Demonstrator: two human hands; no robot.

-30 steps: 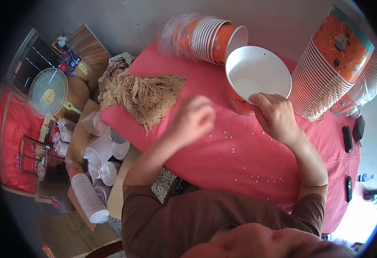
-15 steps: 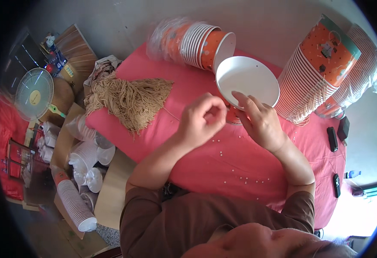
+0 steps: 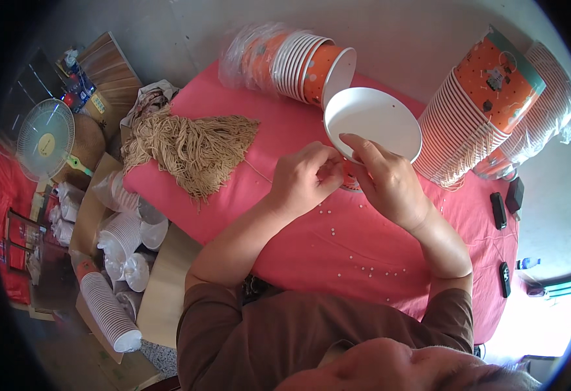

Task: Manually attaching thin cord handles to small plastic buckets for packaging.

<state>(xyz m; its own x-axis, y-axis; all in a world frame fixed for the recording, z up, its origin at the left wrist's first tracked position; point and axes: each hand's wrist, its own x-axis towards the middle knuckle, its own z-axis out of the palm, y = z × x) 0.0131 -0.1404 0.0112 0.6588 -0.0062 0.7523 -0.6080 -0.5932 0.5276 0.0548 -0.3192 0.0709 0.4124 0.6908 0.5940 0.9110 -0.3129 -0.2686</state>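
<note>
Since both hands crowd the near side of it, a good chunk of the round orange paper bucket with the white inside (image 3: 373, 120) is covered up; it sits upper centre-right in the frame, open mouth showing, but only a sliver of its patterned outer wall peeks out between the hands. The left hand (image 3: 306, 177) is right up by that wall with its fingers curled in tight, and honestly I can't tell if there's anything pinched in there. The right hand (image 3: 393, 182) has its index finger stretched toward the upper left, over the near rim, with the thumb lower and outside; the gap between them looks narrow, but whether they're actually clamping the rim, no idea. Both elbows are bent outward, forearms slanting in from the bottom toward each other. The person's head blocks part of the lower edge, and the dark fisheye border eats the corners. Cloudy clear plastic blurs the far end of the sideways orange bucket stack (image 3: 321, 72) up top. The tiny white beads (image 3: 361, 267) on the pinkish-red cloth (image 3: 298, 251) are too small to make out much.
</note>
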